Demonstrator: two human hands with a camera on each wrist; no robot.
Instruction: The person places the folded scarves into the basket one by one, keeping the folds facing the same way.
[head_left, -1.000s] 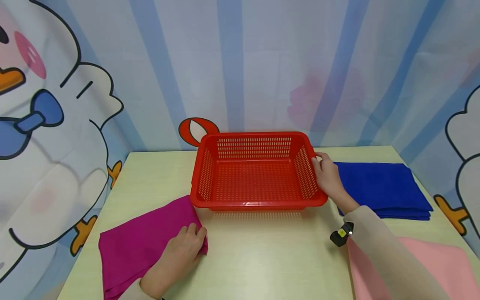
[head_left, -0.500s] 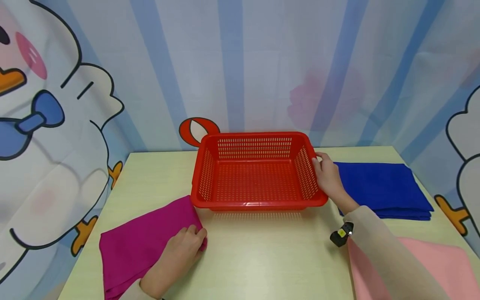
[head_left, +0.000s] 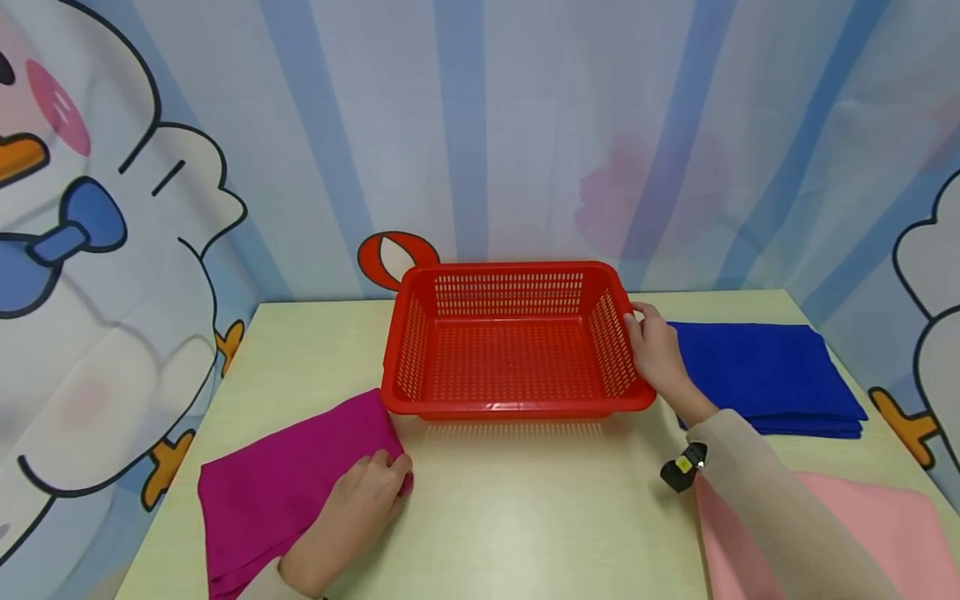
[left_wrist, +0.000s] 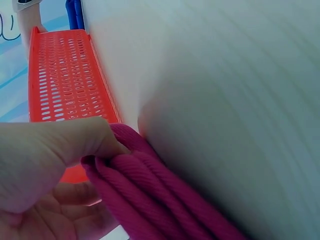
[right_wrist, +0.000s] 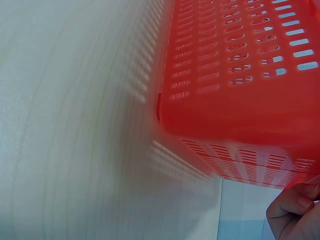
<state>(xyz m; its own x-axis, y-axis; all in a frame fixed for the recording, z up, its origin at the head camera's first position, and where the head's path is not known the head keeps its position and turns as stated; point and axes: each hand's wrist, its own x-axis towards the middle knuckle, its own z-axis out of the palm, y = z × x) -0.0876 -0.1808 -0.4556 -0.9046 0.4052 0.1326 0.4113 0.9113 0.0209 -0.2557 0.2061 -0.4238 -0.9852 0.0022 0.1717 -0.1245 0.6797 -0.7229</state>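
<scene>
Blue-striped backdrop [head_left: 525, 125], printed with cartoon birds, rises behind and beside your pale table [head_left: 540, 517]. Toward its far edge, near the middle, you have the red basket [head_left: 517, 407], upright and apparently resting on the surface. Folded magenta cloth [head_left: 292, 467] lies at your left, its far corner right at the basket's near-left corner; whether they touch, you cannot tell. On your right lies the folded blue cloth [head_left: 757, 371], and nearer you the pink cloth [head_left: 892, 525], partly hidden by your right sleeve [head_left: 772, 500]. Your right hand [head_left: 662, 354] is clamped on the basket's right rim, probably to steady it, while your left hand [head_left: 356, 500] pinches the magenta cloth's right-hand edge, seemingly to keep its stacked layers together. You likely have the cloths off to the sides so each is within reach around the basket. At your right cuff sits a small black device [head_left: 684, 467] with a yellow patch. Count one basket, three cloths and two hands, both occupied.
</scene>
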